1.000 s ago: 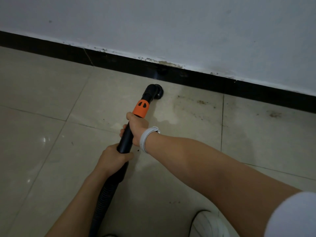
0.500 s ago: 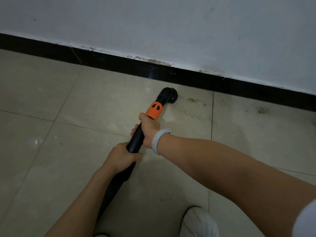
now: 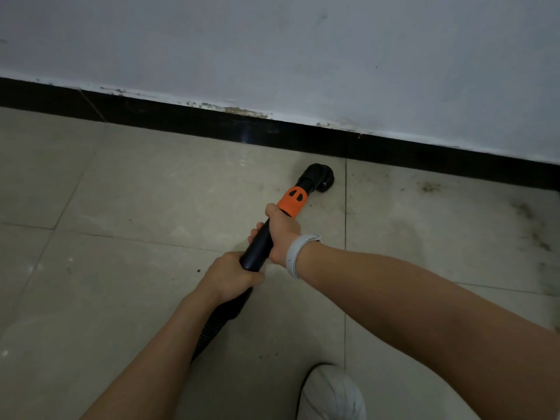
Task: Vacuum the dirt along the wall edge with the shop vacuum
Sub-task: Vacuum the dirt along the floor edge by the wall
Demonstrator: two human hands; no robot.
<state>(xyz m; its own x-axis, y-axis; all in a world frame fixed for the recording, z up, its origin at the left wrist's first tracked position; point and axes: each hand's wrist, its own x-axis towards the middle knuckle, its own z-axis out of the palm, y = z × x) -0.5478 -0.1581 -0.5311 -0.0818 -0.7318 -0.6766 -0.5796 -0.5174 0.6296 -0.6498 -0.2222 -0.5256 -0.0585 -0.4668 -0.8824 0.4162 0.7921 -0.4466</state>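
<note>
A black vacuum wand (image 3: 257, 242) with an orange collar (image 3: 293, 202) ends in a round black brush nozzle (image 3: 318, 176) resting on the beige floor tile, a short way in front of the black baseboard (image 3: 303, 136). My right hand (image 3: 281, 230), with a white wristband, grips the wand just below the orange collar. My left hand (image 3: 231, 278) grips it lower, where the ribbed black hose (image 3: 212, 328) begins. Dark dirt specks (image 3: 430, 187) and smudges (image 3: 530, 225) lie on the tile to the right of the nozzle, near the wall edge.
The white wall (image 3: 303, 56) has chipped, stained paint just above the baseboard. A white shoe (image 3: 331, 395) stands on the floor at the bottom, right of the hose. Tile joints cross the floor; one runs straight down from the nozzle's right side.
The brush nozzle has slid to the right along the wall edge, reaching the tile joint. Both hands moved with it and keep the same grip. The brown spots near the joint are no longer seen.
</note>
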